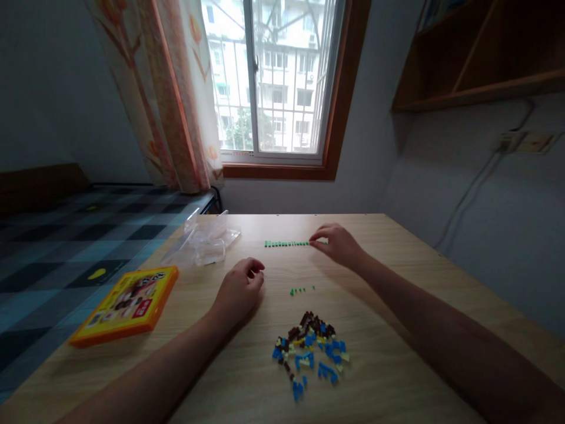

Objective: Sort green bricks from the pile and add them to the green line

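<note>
A row of tiny green bricks (286, 243) lies in a line on the wooden table (397, 259). My right hand (336, 243) rests at the right end of that row, fingers pinched together at the last brick. My left hand (239, 290) lies on the table nearer me, its fingers loosely curled with nothing visible in them. A few loose green bricks (301, 290) sit between the hands. Closer to me is a pile of blue, brown and pale yellow bricks (309, 347).
A yellow-orange box (127, 304) lies at the table's left edge. Clear plastic packaging (200, 242) sits at the back left. A bed with a checked cover (66, 247) stands left of the table. A window and curtain are behind; a wall runs along the right.
</note>
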Available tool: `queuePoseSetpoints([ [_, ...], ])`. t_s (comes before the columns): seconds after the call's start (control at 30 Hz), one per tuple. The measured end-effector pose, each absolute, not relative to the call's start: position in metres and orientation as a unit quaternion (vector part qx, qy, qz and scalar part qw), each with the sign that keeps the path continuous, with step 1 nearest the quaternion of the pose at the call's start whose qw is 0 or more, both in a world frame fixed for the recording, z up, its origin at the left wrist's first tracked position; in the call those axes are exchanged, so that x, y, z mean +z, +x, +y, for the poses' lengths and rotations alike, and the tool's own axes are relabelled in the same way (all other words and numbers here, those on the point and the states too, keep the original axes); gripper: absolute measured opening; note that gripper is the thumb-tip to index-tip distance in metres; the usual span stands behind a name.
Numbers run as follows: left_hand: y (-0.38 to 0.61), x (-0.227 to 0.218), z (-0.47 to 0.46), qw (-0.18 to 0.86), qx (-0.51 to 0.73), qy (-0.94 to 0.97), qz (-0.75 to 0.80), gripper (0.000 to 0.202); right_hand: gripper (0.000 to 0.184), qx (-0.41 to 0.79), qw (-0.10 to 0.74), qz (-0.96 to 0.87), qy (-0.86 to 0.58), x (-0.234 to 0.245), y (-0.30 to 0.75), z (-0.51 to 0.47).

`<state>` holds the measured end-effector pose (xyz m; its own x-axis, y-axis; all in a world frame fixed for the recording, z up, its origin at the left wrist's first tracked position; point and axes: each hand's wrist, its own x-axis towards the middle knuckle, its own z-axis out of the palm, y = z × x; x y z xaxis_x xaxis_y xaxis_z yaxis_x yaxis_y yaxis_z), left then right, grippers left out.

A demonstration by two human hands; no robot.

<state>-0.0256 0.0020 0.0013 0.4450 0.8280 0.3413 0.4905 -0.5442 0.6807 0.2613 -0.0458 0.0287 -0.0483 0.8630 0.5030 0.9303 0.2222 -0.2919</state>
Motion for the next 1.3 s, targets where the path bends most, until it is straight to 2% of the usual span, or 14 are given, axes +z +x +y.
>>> queuePoseSetpoints([
  [0.13, -0.025, 0.003, 0.001, 0.253, 0.334, 0.811, 0.408, 0.021, 0.02, -0.084, 0.228, -0.598, -0.763, 0.025, 0.353, -0.048],
  [0.3, -0.026, 0.002, 0.003, 0.253, 0.331, 0.811, 0.41, 0.023, 0.022, -0.052, 0.209, -0.56, -0.8, -0.005, 0.408, -0.061],
  [0.7, -0.027, -0.001, 0.005, 0.256, 0.329, 0.814, 0.404, 0.023, 0.032, 0.02, 0.24, -0.597, -0.765, -0.028, 0.418, -0.059],
  [1.3, -0.027, 0.0, 0.003, 0.247, 0.326, 0.822, 0.398, 0.02, 0.026, -0.004, 0.224, -0.581, -0.782, -0.028, 0.412, -0.053],
])
